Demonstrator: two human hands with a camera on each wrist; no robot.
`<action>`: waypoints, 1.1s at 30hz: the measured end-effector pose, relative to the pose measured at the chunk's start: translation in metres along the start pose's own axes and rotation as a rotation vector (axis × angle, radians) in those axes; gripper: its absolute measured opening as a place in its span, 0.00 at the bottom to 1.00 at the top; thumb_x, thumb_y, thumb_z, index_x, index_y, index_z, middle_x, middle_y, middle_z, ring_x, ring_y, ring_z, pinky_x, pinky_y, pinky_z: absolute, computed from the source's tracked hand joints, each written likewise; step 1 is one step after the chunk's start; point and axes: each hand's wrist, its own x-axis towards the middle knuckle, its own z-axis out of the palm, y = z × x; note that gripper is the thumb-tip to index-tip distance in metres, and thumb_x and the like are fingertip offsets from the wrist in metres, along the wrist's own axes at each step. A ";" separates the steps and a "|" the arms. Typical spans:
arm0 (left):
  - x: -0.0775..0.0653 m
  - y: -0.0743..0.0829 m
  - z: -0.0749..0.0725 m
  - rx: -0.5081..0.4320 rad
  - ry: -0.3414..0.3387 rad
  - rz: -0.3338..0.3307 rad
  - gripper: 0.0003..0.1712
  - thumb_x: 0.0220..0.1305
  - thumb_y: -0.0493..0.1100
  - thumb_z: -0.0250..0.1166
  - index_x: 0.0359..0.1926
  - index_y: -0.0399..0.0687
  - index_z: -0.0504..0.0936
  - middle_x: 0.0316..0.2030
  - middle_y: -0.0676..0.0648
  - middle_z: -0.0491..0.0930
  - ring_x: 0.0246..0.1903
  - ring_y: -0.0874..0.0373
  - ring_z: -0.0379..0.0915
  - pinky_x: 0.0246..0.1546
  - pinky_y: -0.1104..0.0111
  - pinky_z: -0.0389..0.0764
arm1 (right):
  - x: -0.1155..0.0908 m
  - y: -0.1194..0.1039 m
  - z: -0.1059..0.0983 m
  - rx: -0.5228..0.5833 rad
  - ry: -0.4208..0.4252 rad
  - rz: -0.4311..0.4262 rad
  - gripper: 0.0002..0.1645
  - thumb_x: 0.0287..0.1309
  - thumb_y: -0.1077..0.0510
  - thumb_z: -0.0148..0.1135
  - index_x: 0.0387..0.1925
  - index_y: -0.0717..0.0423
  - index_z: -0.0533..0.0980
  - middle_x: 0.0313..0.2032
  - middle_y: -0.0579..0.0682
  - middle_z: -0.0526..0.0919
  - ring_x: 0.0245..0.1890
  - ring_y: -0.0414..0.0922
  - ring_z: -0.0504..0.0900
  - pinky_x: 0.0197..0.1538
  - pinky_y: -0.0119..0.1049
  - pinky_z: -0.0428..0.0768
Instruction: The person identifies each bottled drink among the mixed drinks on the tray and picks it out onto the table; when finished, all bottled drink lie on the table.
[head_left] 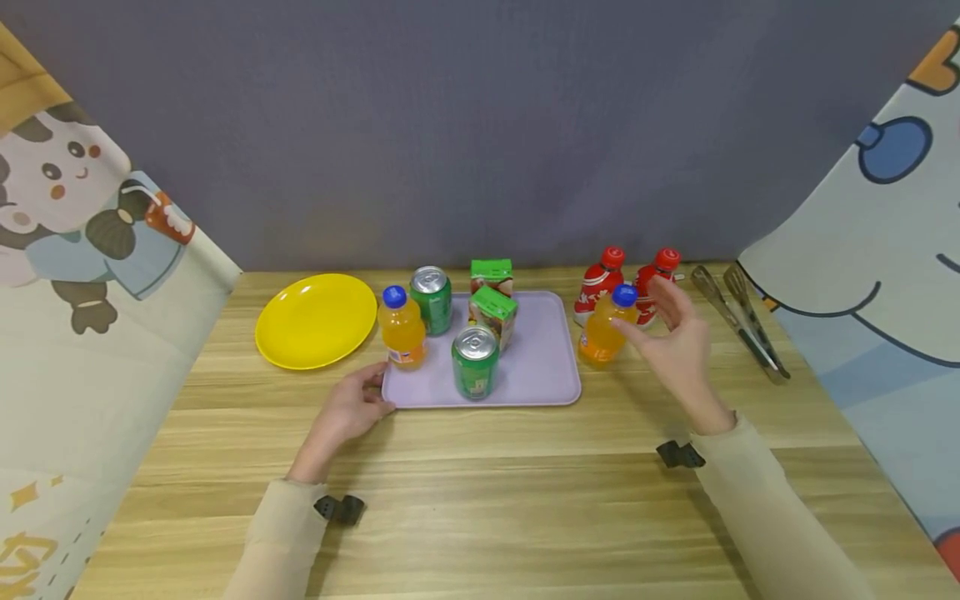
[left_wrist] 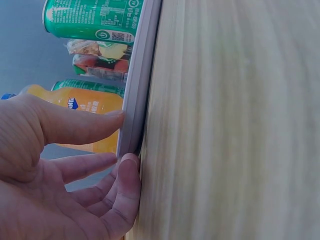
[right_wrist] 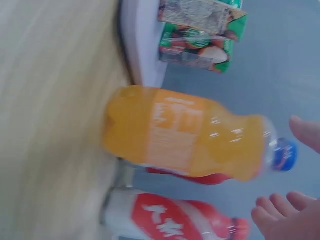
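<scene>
My left hand (head_left: pixel 351 406) holds the front left corner of a lilac tray (head_left: pixel 536 367), its thumb on the rim and its curled fingers at the edge in the left wrist view. On the tray are an orange soda bottle (head_left: pixel 403 335) with a blue cap, two green cans (head_left: pixel 476 367) and two juice boxes (head_left: pixel 495 310). Just right of the tray, a second orange soda bottle (head_left: pixel 602 332) stands on the table. Around its upper part my right hand (head_left: pixel 681 342) is spread, thumb and fingers apart; the right wrist view shows a gap between them and the blue cap (right_wrist: pixel 286 155).
Behind the second orange bottle stand two red-capped bottles (head_left: pixel 600 279) with red labels. Metal tongs (head_left: pixel 738 321) lie at the far right. A yellow plate (head_left: pixel 315 321) sits left of the tray. A grey partition (head_left: pixel 480 150) borders the wooden table (head_left: pixel 480 500) at the back.
</scene>
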 end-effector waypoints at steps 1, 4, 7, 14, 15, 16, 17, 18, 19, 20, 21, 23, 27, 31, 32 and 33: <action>0.000 0.000 0.000 0.000 0.002 -0.004 0.38 0.54 0.30 0.67 0.67 0.36 0.65 0.51 0.37 0.75 0.38 0.50 0.75 0.35 0.63 0.78 | -0.001 -0.009 0.000 -0.016 0.027 -0.036 0.41 0.38 0.73 0.75 0.58 0.70 0.70 0.55 0.64 0.75 0.56 0.57 0.73 0.58 0.39 0.70; 0.000 0.000 0.000 0.002 -0.001 0.001 0.38 0.55 0.30 0.67 0.67 0.35 0.65 0.51 0.36 0.75 0.39 0.51 0.75 0.36 0.63 0.79 | -0.004 -0.036 0.001 -0.063 0.083 -0.177 0.39 0.35 0.74 0.76 0.55 0.74 0.71 0.53 0.66 0.76 0.55 0.58 0.74 0.58 0.40 0.70; 0.001 0.000 0.000 0.006 -0.001 0.001 0.38 0.55 0.30 0.67 0.67 0.36 0.65 0.51 0.36 0.75 0.39 0.51 0.75 0.36 0.62 0.79 | -0.003 -0.047 0.005 -0.080 0.104 -0.300 0.38 0.33 0.74 0.77 0.52 0.74 0.73 0.51 0.64 0.78 0.53 0.57 0.76 0.57 0.39 0.71; 0.001 0.001 -0.001 0.009 0.003 -0.001 0.38 0.55 0.31 0.67 0.67 0.37 0.65 0.51 0.37 0.75 0.39 0.51 0.75 0.36 0.62 0.79 | -0.001 -0.041 0.016 -0.085 0.070 -0.382 0.40 0.31 0.67 0.81 0.52 0.67 0.76 0.50 0.57 0.80 0.50 0.53 0.78 0.55 0.37 0.73; 0.001 0.001 -0.001 0.009 0.003 -0.001 0.38 0.55 0.31 0.67 0.67 0.37 0.65 0.51 0.37 0.75 0.39 0.51 0.75 0.36 0.62 0.79 | -0.001 -0.043 0.018 -0.086 0.071 -0.384 0.39 0.30 0.67 0.81 0.52 0.67 0.77 0.50 0.57 0.80 0.50 0.53 0.78 0.55 0.37 0.73; 0.001 0.001 -0.001 0.010 0.003 -0.001 0.38 0.55 0.31 0.67 0.67 0.37 0.65 0.51 0.37 0.75 0.39 0.51 0.75 0.36 0.63 0.79 | -0.002 -0.047 0.019 -0.082 0.072 -0.388 0.39 0.30 0.67 0.81 0.51 0.67 0.77 0.49 0.57 0.81 0.49 0.53 0.79 0.55 0.38 0.73; 0.001 0.001 -0.001 0.010 0.003 -0.001 0.38 0.55 0.31 0.67 0.67 0.37 0.65 0.51 0.37 0.75 0.39 0.51 0.75 0.36 0.62 0.79 | -0.002 -0.051 0.021 -0.079 0.072 -0.391 0.39 0.30 0.67 0.81 0.51 0.67 0.77 0.49 0.57 0.81 0.49 0.53 0.79 0.54 0.37 0.74; 0.001 0.001 -0.001 0.008 0.003 -0.001 0.38 0.55 0.31 0.67 0.67 0.37 0.65 0.51 0.37 0.75 0.39 0.50 0.75 0.36 0.62 0.79 | -0.003 -0.056 0.022 -0.074 0.071 -0.394 0.38 0.30 0.68 0.81 0.51 0.68 0.77 0.48 0.58 0.81 0.48 0.54 0.79 0.54 0.38 0.74; 0.000 0.001 -0.001 0.007 0.004 -0.001 0.38 0.55 0.31 0.67 0.67 0.37 0.65 0.51 0.37 0.75 0.39 0.50 0.75 0.36 0.62 0.79 | -0.003 -0.062 0.023 -0.071 0.065 -0.403 0.38 0.30 0.69 0.80 0.50 0.70 0.77 0.48 0.60 0.81 0.47 0.55 0.80 0.54 0.39 0.74; 0.000 0.001 -0.001 0.006 0.004 -0.001 0.38 0.55 0.31 0.67 0.67 0.37 0.65 0.51 0.36 0.75 0.39 0.50 0.75 0.37 0.62 0.79 | -0.004 -0.067 0.024 -0.063 0.057 -0.400 0.37 0.31 0.70 0.80 0.50 0.71 0.76 0.48 0.61 0.81 0.47 0.55 0.80 0.54 0.39 0.74; 0.000 0.001 -0.001 0.004 0.005 -0.002 0.38 0.55 0.31 0.67 0.67 0.36 0.65 0.51 0.36 0.75 0.39 0.50 0.75 0.37 0.62 0.79 | -0.005 -0.073 0.026 -0.053 0.047 -0.397 0.37 0.31 0.71 0.79 0.49 0.72 0.76 0.48 0.62 0.80 0.47 0.56 0.79 0.53 0.40 0.75; 0.000 0.001 -0.001 -0.001 0.005 -0.003 0.38 0.55 0.30 0.67 0.67 0.36 0.65 0.51 0.36 0.74 0.40 0.50 0.75 0.37 0.62 0.79 | -0.005 -0.080 0.029 -0.033 0.029 -0.385 0.36 0.31 0.73 0.78 0.49 0.73 0.75 0.48 0.63 0.80 0.48 0.56 0.79 0.53 0.40 0.75; 0.000 0.000 -0.001 0.003 0.001 -0.007 0.37 0.55 0.31 0.67 0.67 0.36 0.65 0.52 0.36 0.74 0.39 0.50 0.75 0.37 0.62 0.79 | -0.004 -0.073 0.038 0.005 0.001 -0.348 0.37 0.32 0.70 0.80 0.51 0.68 0.77 0.49 0.57 0.81 0.49 0.52 0.79 0.54 0.38 0.74; 0.001 0.000 0.000 0.011 -0.006 -0.013 0.37 0.56 0.31 0.67 0.67 0.37 0.65 0.52 0.36 0.74 0.39 0.51 0.74 0.36 0.62 0.78 | -0.001 -0.059 0.050 -0.004 -0.043 -0.330 0.38 0.34 0.63 0.81 0.54 0.61 0.77 0.51 0.51 0.80 0.51 0.49 0.78 0.54 0.38 0.74; 0.001 0.000 0.000 0.010 -0.007 -0.015 0.37 0.56 0.31 0.67 0.67 0.37 0.65 0.52 0.36 0.74 0.39 0.51 0.74 0.36 0.62 0.78 | 0.000 -0.058 0.053 -0.016 -0.063 -0.332 0.39 0.35 0.61 0.81 0.54 0.60 0.77 0.51 0.51 0.80 0.51 0.49 0.78 0.53 0.39 0.75; 0.001 0.000 0.000 0.010 -0.007 -0.017 0.37 0.56 0.31 0.67 0.67 0.37 0.65 0.52 0.36 0.74 0.39 0.51 0.74 0.36 0.62 0.78 | 0.000 -0.057 0.057 -0.032 -0.082 -0.339 0.39 0.36 0.59 0.81 0.55 0.60 0.77 0.51 0.51 0.80 0.51 0.49 0.78 0.51 0.41 0.76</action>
